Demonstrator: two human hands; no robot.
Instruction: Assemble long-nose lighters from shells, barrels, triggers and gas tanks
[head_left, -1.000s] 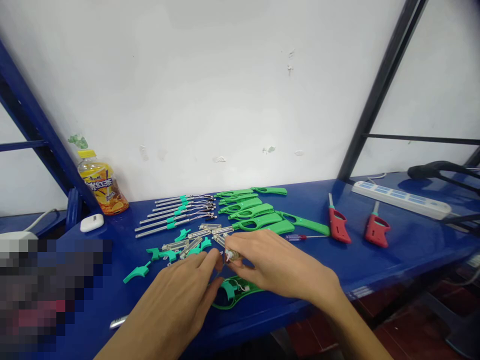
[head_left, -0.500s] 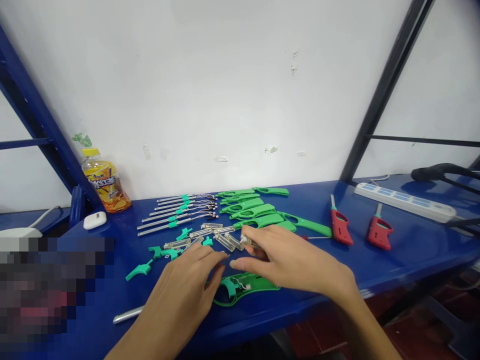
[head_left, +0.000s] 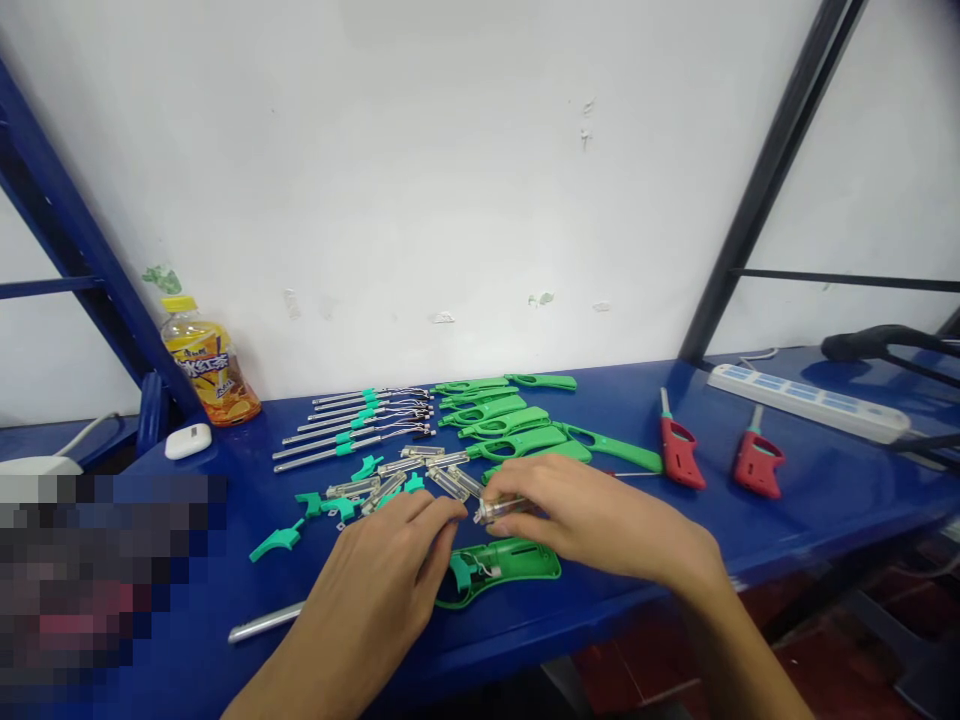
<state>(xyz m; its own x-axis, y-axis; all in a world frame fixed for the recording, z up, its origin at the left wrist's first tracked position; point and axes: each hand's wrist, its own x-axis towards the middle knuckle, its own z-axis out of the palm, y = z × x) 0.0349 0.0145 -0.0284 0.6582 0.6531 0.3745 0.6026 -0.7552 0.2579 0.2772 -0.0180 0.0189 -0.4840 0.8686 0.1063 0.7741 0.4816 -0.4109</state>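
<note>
My right hand [head_left: 585, 515] grips a clear lighter fuel tank [head_left: 501, 508], its fitting pointing left. My left hand [head_left: 386, 565] is closed just left of that fitting, thumb and fingertips together; what they hold, if anything, is hidden. Below both hands lies a green lighter shell half [head_left: 529, 562], inner side up, with a teal trigger [head_left: 460, 572] and a white wire in it. A metal lighter tube [head_left: 264, 622] extends from under my left forearm. Beyond my fingers are several loose clear fuel tanks [head_left: 448, 484] and teal triggers [head_left: 277, 541].
Metal tubes with wires [head_left: 322, 461] lie in a row at the back, beside a pile of green shell halves [head_left: 517, 420]. Two red lighters [head_left: 681, 455] and a power strip [head_left: 810, 402] are to the right. A drink bottle [head_left: 214, 365] and white case [head_left: 188, 441] stand left.
The fuel tank in my right hand has turned and now shows more of its clear body. My left fingertips have moved slightly right and closed up near its fitting.
</note>
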